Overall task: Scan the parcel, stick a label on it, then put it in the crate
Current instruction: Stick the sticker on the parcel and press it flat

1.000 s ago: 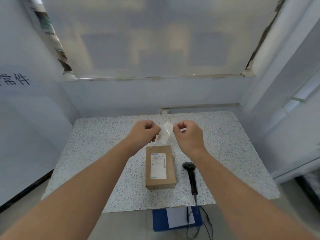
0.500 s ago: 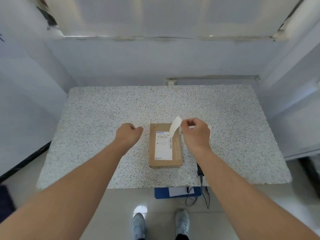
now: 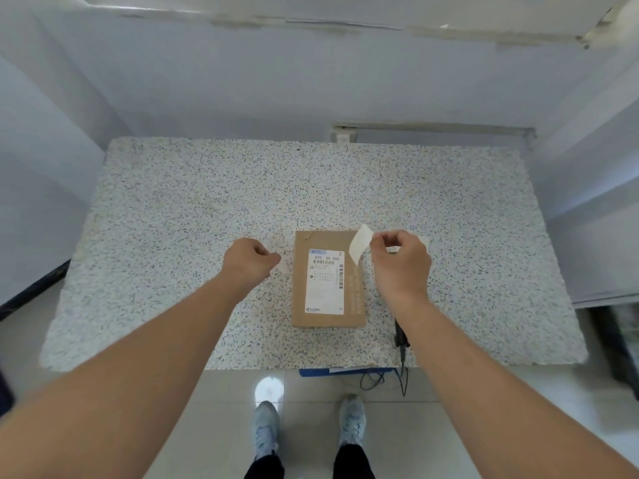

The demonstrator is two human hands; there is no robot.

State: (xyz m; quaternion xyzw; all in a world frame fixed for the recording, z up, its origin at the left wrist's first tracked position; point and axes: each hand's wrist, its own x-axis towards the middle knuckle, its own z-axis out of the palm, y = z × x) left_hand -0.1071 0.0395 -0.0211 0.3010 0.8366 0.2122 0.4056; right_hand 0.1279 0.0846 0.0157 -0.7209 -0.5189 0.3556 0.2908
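A brown cardboard parcel (image 3: pixel 327 279) lies flat on the speckled table (image 3: pixel 173 219), with a printed white shipping label on its top. My right hand (image 3: pixel 401 264) hovers at the parcel's far right corner. It pinches a small blank white label (image 3: pixel 360 244), which hangs over that corner. My left hand (image 3: pixel 249 259) is closed just left of the parcel, a pale translucent scrap of backing paper (image 3: pixel 281 265) at its fingertips. The black scanner (image 3: pixel 400 335) lies right of the parcel, mostly hidden under my right forearm.
The scanner's cable (image 3: pixel 403 378) hangs over the table's front edge. A blue flat object (image 3: pixel 345 371) sits on the floor, mostly hidden under that edge. My shoes (image 3: pixel 266 426) stand on pale tiles. White walls close in the table on three sides.
My hands have parted. The left hand dropped away to the parcel's left, and the right hand carried the label down to the parcel's far right corner. The view has tilted downward.
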